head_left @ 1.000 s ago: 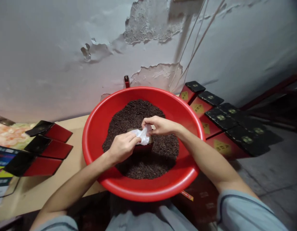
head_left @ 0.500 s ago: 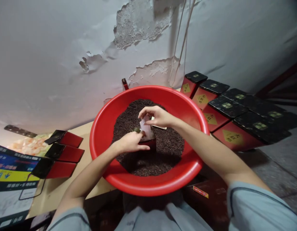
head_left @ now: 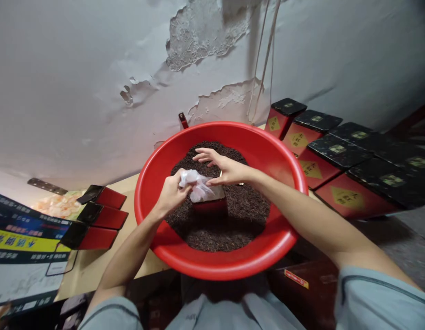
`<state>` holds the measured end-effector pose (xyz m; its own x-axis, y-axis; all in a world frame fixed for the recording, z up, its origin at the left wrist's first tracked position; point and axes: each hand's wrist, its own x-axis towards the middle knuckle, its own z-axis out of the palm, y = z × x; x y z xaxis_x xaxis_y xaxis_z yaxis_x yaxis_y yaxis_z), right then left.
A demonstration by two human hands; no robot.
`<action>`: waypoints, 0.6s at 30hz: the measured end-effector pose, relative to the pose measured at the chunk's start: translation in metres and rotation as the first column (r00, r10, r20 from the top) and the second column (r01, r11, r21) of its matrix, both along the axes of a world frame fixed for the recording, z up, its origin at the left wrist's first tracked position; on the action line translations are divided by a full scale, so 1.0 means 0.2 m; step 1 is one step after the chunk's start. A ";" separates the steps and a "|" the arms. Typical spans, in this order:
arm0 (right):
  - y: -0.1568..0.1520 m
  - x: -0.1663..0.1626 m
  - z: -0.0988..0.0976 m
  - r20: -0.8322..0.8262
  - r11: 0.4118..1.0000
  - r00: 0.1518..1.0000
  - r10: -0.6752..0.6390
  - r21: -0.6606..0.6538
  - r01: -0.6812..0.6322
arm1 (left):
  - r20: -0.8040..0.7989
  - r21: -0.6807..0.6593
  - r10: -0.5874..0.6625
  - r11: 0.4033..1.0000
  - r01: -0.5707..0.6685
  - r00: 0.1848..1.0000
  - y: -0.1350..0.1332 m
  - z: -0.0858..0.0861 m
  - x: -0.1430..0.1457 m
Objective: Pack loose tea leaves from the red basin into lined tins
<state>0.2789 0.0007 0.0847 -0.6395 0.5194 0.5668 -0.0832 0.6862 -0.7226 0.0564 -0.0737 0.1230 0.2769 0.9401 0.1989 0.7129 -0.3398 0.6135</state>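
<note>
A big red basin [head_left: 219, 270] holds dark loose tea leaves [head_left: 246, 215]. On the leaves stands a red tin [head_left: 210, 210], out of whose top comes a thin white plastic bag [head_left: 200, 185]. My left hand [head_left: 173, 192] grips the gathered neck of that bag, pulled to the left. Over the tin's right side, my right hand [head_left: 229, 168] has its fingers stretched out and apart; its thumb is close to the bag, and I cannot tell if it touches. A small pale object, mostly hidden, lies behind my right hand.
Several red tins with black lids [head_left: 336, 151] stand in rows to the right. On the left, red tins [head_left: 111, 198] lie on the table [head_left: 129, 220] beside a printed box [head_left: 26, 247]. A peeling wall [head_left: 95, 114] rises close behind.
My left hand has closed on the bag's neck and drawn it left and down. My right hand has let go of the bag and spread its fingers. The view has shifted slightly.
</note>
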 end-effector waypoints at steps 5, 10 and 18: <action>0.08 0.02 -0.05 0.370 0.989 0.921 0.121 -0.119 -0.082 | -0.061 -0.079 -0.260 0.964 0.255 0.964 -0.08 -0.02 -0.13; 0.02 -0.03 -0.02 0.492 1.000 0.871 0.007 -0.029 0.009 | -0.150 -0.088 -0.319 0.947 0.309 0.936 -0.09 -0.06 -0.11; 0.07 -0.04 -0.08 0.221 0.962 0.965 -0.141 -0.199 0.187 | -0.599 -0.034 -0.300 0.936 0.351 0.742 0.01 0.14 -0.02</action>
